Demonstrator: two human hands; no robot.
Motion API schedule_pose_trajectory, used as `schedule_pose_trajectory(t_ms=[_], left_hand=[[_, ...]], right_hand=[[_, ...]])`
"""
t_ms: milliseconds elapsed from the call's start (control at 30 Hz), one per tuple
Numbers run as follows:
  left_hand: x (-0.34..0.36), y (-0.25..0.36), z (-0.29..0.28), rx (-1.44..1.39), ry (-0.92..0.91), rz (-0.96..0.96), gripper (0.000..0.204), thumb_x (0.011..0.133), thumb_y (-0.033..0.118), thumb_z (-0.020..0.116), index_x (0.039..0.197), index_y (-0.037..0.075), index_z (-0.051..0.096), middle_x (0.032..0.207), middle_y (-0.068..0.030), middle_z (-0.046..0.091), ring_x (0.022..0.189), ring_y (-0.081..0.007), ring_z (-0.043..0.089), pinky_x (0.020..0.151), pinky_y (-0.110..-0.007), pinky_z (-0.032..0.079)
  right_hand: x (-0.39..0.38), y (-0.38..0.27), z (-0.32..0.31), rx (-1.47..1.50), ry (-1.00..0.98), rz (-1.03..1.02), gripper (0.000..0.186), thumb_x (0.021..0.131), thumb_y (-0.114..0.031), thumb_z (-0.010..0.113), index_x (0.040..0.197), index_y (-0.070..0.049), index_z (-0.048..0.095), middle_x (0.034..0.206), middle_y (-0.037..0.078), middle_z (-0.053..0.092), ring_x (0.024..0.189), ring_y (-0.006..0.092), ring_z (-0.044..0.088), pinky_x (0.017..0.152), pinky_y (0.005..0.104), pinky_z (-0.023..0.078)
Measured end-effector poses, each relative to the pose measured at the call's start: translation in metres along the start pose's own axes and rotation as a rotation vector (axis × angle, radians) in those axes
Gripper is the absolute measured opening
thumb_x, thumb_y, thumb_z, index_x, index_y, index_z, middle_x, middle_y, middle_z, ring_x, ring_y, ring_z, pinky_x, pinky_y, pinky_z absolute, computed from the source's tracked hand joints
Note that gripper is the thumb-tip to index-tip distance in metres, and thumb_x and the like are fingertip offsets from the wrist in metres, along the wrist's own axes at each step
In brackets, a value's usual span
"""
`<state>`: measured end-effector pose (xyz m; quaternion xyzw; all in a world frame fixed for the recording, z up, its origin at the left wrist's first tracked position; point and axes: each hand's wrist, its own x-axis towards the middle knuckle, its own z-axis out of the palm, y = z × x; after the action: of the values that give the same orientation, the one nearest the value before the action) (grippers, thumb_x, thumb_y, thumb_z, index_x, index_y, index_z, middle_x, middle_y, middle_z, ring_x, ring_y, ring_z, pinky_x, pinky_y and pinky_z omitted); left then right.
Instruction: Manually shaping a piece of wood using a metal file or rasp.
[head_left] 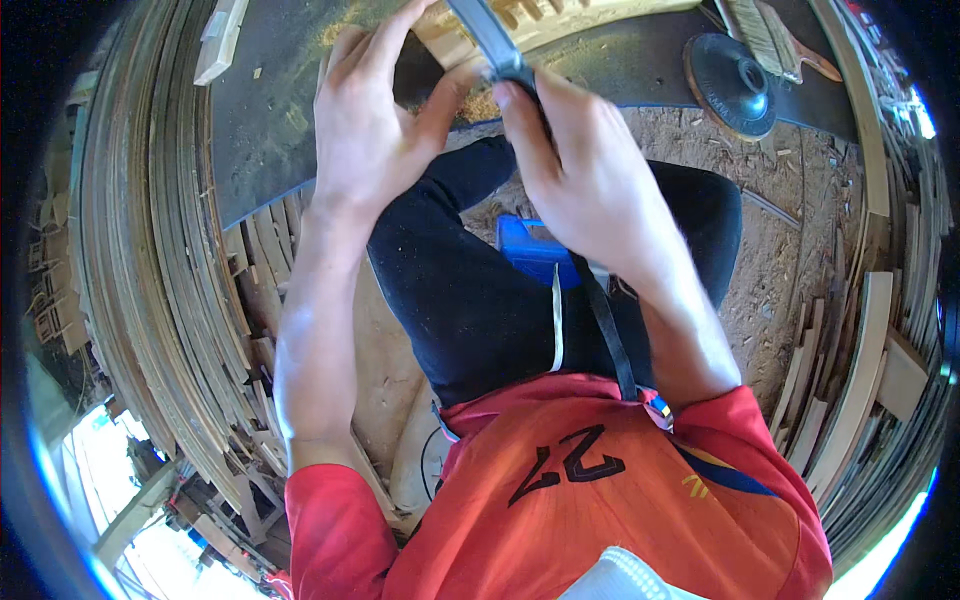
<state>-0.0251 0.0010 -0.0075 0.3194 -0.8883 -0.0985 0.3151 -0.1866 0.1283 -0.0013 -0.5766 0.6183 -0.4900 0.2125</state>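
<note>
My right hand (580, 170) is closed on the dark handle of a tool with a flat grey metal blade (482, 30), angled up over a pale wooden piece (545, 18) with notches cut in it. My left hand (370, 130) is beside it, fingers apart and curved over the wood's left end, its thumb tip close to the base of the blade. The wood lies on a dark worktop (260, 140) with sawdust near it. To the right are a dark round disc (728, 90) with a raised hub and a brush (755, 40) with a wooden handle.
Stacks of long wooden strips (160, 250) line the left, and more boards (860, 370) stand at the right. A blue plastic object (525, 245) sits between my legs, above a dusty floor (770, 250) with shavings. A small pale block (215, 45) is at the worktop's upper left.
</note>
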Motion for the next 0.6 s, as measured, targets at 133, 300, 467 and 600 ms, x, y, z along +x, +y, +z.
schedule_pose_trajectory(t_ms=[133, 300, 467, 600], left_hand=[[-0.003, -0.007, 0.007, -0.022, 0.056, 0.005, 0.057, 0.088, 0.032, 0.087, 0.135, 0.006, 0.067, 0.106, -0.0182, 0.072, 0.098, -0.0353, 0.069, 0.089, -0.045, 0.053], [0.001, -0.002, -0.003, -0.118, -0.049, -0.157, 0.061, 0.098, 0.035, 0.079, 0.147, 0.004, 0.061, 0.134, -0.0252, 0.07, 0.125, -0.0336, 0.069, 0.107, -0.042, 0.052], [-0.001, -0.003, 0.014, -0.071, 0.02, -0.025, 0.062, 0.099, 0.035, 0.079, 0.146, -0.001, 0.061, 0.132, -0.0257, 0.07, 0.123, -0.0302, 0.069, 0.107, -0.041, 0.051], [0.002, 0.001, 0.006, -0.139, -0.026, -0.155, 0.064, 0.097, 0.038, 0.08, 0.146, 0.001, 0.061, 0.134, -0.0247, 0.069, 0.126, -0.0324, 0.067, 0.108, -0.043, 0.051]], right_hand=[[-0.025, -0.001, -0.013, 0.097, -0.133, 0.183, 0.023, 0.106, -0.015, 0.059, 0.094, 0.005, 0.059, 0.072, 0.032, 0.063, 0.076, 0.0551, 0.065, 0.068, 0.0611, 0.05], [0.008, 0.002, -0.001, 0.053, -0.024, -0.014, 0.032, 0.105, -0.019, 0.058, 0.089, 0.008, 0.066, 0.078, 0.034, 0.065, 0.079, 0.0529, 0.067, 0.074, 0.0588, 0.054], [-0.037, 0.003, -0.021, 0.105, -0.137, 0.284, 0.033, 0.105, -0.02, 0.059, 0.088, 0.007, 0.068, 0.08, 0.034, 0.066, 0.084, 0.0517, 0.068, 0.075, 0.0583, 0.054], [0.003, 0.001, -0.014, 0.078, -0.104, 0.102, 0.035, 0.106, -0.02, 0.057, 0.087, 0.008, 0.068, 0.081, 0.036, 0.066, 0.085, 0.0516, 0.068, 0.076, 0.0581, 0.054]])
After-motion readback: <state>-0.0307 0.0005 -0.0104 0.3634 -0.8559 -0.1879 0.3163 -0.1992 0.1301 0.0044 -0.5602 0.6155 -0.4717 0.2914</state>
